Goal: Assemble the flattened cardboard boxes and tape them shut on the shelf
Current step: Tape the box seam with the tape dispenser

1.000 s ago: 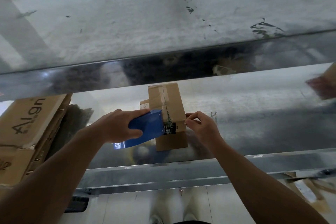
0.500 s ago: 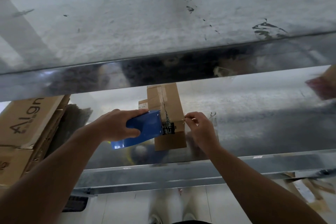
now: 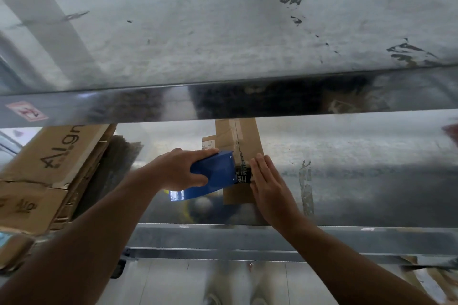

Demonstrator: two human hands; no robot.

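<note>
One box (image 3: 247,136) sits on the shelf (image 3: 359,181), mid-taping — left hand (image 3: 177,172) grips the blue tape dispenser (image 3: 214,176) at its seam, right hand (image 3: 269,187) flat against its side. Next, probably: draw tape along the seam.

Matt cardboard box (image 3: 247,141); glossy metal shelf (image 3: 347,181).

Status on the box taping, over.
Left hand grips blue tape dispenser on the small box. Right hand flat against its right side. Flattened cardboard stack sits left, apart.
</note>
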